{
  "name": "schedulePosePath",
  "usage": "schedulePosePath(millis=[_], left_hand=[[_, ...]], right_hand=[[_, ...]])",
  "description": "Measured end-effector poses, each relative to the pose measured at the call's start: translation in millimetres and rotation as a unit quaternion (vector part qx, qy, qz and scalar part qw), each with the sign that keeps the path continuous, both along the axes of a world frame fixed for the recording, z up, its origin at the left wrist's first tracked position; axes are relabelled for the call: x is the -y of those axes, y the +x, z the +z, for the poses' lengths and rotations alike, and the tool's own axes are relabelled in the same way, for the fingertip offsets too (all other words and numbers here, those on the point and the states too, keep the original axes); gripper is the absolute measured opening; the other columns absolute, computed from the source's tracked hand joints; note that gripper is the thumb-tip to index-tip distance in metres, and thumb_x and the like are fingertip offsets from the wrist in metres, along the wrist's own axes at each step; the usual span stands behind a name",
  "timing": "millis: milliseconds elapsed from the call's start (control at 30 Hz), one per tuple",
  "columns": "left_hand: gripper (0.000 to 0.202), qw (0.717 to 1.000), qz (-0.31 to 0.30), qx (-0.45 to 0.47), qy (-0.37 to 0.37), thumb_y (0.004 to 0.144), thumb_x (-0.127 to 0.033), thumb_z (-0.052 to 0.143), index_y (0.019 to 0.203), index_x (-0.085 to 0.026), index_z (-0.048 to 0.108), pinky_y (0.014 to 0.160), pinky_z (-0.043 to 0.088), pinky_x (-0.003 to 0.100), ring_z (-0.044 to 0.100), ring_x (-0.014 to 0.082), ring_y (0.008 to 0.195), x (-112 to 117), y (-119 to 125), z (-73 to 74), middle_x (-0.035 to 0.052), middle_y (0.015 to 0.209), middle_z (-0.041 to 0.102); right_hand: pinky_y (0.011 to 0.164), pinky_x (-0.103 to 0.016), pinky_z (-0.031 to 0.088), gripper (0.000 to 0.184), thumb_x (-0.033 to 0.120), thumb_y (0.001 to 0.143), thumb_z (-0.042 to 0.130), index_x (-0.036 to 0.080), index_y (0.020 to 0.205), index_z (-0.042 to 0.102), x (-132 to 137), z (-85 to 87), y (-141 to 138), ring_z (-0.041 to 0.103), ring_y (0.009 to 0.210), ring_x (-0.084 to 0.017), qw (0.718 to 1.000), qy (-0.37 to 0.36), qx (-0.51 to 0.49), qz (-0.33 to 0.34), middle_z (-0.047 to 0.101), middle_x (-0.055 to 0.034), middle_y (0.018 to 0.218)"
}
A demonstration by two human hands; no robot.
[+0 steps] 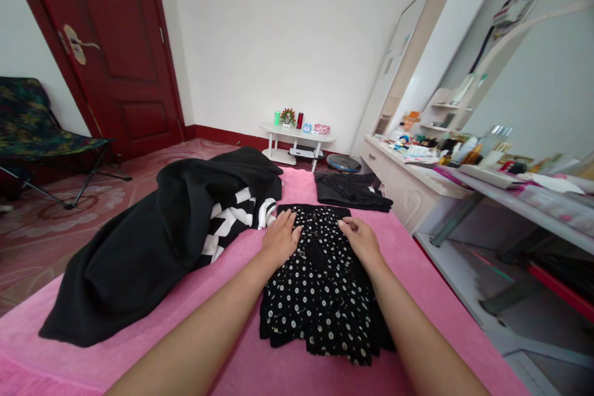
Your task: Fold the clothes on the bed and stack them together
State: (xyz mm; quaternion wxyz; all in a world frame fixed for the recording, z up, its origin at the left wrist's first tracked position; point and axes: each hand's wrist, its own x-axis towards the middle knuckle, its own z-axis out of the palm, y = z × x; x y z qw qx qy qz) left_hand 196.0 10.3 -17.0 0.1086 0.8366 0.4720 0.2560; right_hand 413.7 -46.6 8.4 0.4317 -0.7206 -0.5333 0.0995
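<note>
A black garment with white polka dots (320,284) lies flat on the pink bed cover (417,278) in front of me. My left hand (279,237) rests open on its upper left part, fingers stretched flat. My right hand (359,239) lies on its upper right part, fingers curled and pressed against the cloth near the collar. Whether it grips a fold I cannot make out.
A heap of black clothing with a black-and-white striped piece (162,241) lies to the left. A folded black garment (350,190) sits at the far end. A dressing table (417,173) with clutter stands on the right, a low white table (297,136) and a red door (106,43) beyond.
</note>
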Motion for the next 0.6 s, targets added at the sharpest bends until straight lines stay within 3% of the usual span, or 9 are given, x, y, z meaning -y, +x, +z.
schedulePosePath(millis=[100, 200, 300, 433, 533, 600], left_hand=[[0.053, 1.0, 0.0, 0.008, 0.001, 0.095, -0.04, 0.031, 0.138, -0.011, 0.04, 0.114, 0.022, 0.039, 0.029, 0.0236, 0.137, -2, -1, -1.7, 0.0118, 0.147, 0.036], [0.053, 1.0, -0.008, 0.018, -0.002, 0.095, -0.042, 0.031, 0.138, -0.013, 0.04, 0.114, 0.021, 0.039, 0.029, 0.0235, 0.137, -3, -2, -2.8, 0.0112, 0.147, 0.036], [0.054, 0.999, -0.017, 0.037, -0.004, 0.094, -0.043, 0.032, 0.138, -0.014, 0.04, 0.114, 0.022, 0.04, 0.029, 0.0238, 0.137, -3, -2, -4.1, 0.0112, 0.148, 0.035], [0.049, 0.996, 0.026, 0.086, 0.019, 0.09, -0.041, 0.042, 0.132, -0.015, 0.047, 0.111, 0.027, 0.041, 0.031, 0.0257, 0.136, 1, -5, -3.2, 0.0126, 0.148, 0.033], [0.056, 0.988, 0.091, 0.124, 0.015, 0.085, -0.04, 0.051, 0.133, -0.013, 0.043, 0.104, 0.036, 0.039, 0.043, 0.0266, 0.127, 2, -12, 4.8, 0.0162, 0.138, 0.044], [0.063, 0.985, 0.118, 0.125, -0.034, 0.083, -0.044, 0.054, 0.136, -0.013, 0.038, 0.095, 0.043, 0.037, 0.055, 0.0266, 0.113, 0, -19, 13.1, 0.0156, 0.124, 0.057]], right_hand=[[0.069, -0.031, 0.05, 0.021, 0.039, 0.069, 0.062, 0.02, 0.073, 0.069, -10, -12.7, 5, 0.064, 0.069, -0.019, 0.999, 0.028, -0.032, -0.005, 0.07, -0.0018, 0.072], [0.065, -0.03, 0.05, 0.025, 0.036, 0.07, 0.055, 0.015, 0.076, 0.069, -7, -30.3, 12, 0.065, 0.069, -0.02, 0.984, 0.09, -0.093, -0.123, 0.072, -0.0063, 0.075], [0.059, -0.031, 0.049, 0.026, 0.036, 0.069, 0.053, 0.015, 0.071, 0.068, 1, -38.6, 20, 0.064, 0.065, -0.023, 0.976, 0.077, -0.09, -0.182, 0.071, -0.009, 0.071], [0.06, -0.035, 0.046, 0.02, 0.037, 0.066, 0.056, 0.02, 0.067, 0.067, 8, -30.6, 17, 0.064, 0.066, -0.026, 0.977, 0.007, -0.048, -0.207, 0.07, -0.0095, 0.069], [0.068, -0.038, 0.047, 0.034, 0.045, 0.072, 0.052, 0.018, 0.087, 0.068, 14, -18.8, 11, 0.066, 0.078, -0.029, 0.974, -0.028, -0.03, -0.223, 0.071, -0.013, 0.083], [0.074, -0.037, 0.048, 0.048, 0.053, 0.074, 0.051, 0.016, 0.101, 0.066, 18, -12.5, 11, 0.066, 0.087, -0.029, 0.976, -0.073, -0.022, -0.202, 0.071, -0.0135, 0.094]])
